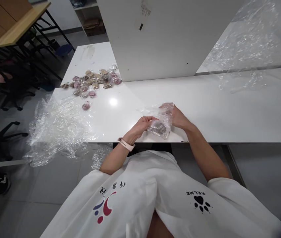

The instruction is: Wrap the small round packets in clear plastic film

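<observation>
Shirt (135, 195) nearest, a clear packet (159, 127) lies lengthwise roughly left-to-right.

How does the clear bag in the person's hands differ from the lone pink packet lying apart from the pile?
The clear bag is gripped by the left hand, with the right hand against it; the pink packet lies untouched on the white table. The clear bag looks larger and looser, the pink packet small and compact. Both show clear plastic.
</observation>
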Motion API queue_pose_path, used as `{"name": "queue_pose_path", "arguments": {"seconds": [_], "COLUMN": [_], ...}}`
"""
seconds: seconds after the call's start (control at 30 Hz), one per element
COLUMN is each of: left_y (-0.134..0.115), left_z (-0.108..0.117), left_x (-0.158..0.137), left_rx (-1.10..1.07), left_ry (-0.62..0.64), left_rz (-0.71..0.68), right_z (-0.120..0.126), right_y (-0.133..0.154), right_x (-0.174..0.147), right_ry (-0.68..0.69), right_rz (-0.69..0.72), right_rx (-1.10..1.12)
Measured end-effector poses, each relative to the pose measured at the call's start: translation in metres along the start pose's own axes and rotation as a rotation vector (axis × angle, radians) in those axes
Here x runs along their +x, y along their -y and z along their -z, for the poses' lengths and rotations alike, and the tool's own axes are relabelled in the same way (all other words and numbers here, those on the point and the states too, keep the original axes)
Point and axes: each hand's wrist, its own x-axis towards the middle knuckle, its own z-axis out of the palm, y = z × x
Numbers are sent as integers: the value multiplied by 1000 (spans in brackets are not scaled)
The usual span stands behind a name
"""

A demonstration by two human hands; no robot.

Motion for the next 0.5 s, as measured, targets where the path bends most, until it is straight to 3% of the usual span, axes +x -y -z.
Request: {"name": "queue_pose_path", "arguments": {"seconds": [0.17,0.23,0.33,0.43,0.5], "left_y": [1,5,10,12,11], "left_z": [11,10,8,10,15], "left_x": [-6,-8,-4,7,15], "left_rx": [238,282,275,97,-86], "left_ry": [-80,-121,-289,-437,-432], "left_rz": [23,28,4,-27,20], "right_z": [17,18,9,-8,-19], "right_y": [7,18,45,72,83], "right_x": [10,9,1,-16,-27], "right_ry": [443,434,300,232,193], "right_rz": [-160,-172,-77,157,316], "right_rx": [452,573,565,349,120]}}
